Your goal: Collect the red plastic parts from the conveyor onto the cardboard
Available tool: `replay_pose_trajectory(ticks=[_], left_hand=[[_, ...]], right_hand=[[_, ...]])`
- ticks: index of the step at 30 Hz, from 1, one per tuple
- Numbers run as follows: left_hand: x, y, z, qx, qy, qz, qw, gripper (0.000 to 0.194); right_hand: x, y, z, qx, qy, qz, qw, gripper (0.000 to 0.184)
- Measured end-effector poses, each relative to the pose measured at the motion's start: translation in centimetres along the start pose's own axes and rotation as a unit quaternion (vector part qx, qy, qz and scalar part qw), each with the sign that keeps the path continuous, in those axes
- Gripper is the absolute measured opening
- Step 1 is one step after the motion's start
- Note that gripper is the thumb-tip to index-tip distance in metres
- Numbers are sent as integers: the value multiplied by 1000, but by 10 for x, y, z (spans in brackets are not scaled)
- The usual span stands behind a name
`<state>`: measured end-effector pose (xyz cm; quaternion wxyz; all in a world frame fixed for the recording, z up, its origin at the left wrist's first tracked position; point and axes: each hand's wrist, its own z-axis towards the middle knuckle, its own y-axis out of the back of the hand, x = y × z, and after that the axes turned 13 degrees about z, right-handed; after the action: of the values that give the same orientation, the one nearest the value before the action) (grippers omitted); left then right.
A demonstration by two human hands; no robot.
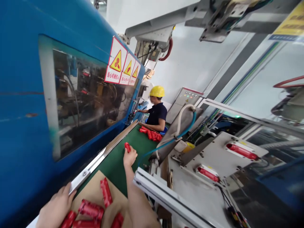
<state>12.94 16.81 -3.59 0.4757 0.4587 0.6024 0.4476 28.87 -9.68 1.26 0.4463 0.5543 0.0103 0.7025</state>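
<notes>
My right hand [129, 156] is stretched out over the green conveyor belt [111, 167] with its fingers closed round a small red plastic part [127, 147]. My left hand [57, 207] rests at the near left, on the edge of a brown cardboard sheet [95, 190], fingers curled beside a red tube [68, 219]. Several red plastic tubes [91, 209] lie on the cardboard near that hand, one standing more upright [106, 192].
A blue machine [23, 110] with a window and warning signs runs along the left. A person in a yellow helmet [157, 91] works at the belt's far end beside a pile of red parts [150, 133]. A grey fixture [223, 155] holding red parts stands on the right.
</notes>
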Motion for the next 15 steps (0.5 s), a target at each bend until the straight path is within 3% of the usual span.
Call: replay_pose_trajectory(ticks=[3,7,9,11,15], left_hand=[[-5,11,-6,14,12,5,1000,44],[-2,11,-6,19,8,-3,1000,45],[2,6,-3,19,2,-11,1000,46],[6,-1,2,13,-11,-19,1000,47],[13,-20,15,-7,-21,-24,999,47]], right_hand=[[21,6,-35,33,44,70,996,24],[42,45,-109,132,140,131,973,19],[42,68,-143,185,185,125,957,15],[35,85,-166,225,214,102,945,23],[17,96,-181,285,246,61,925,42]])
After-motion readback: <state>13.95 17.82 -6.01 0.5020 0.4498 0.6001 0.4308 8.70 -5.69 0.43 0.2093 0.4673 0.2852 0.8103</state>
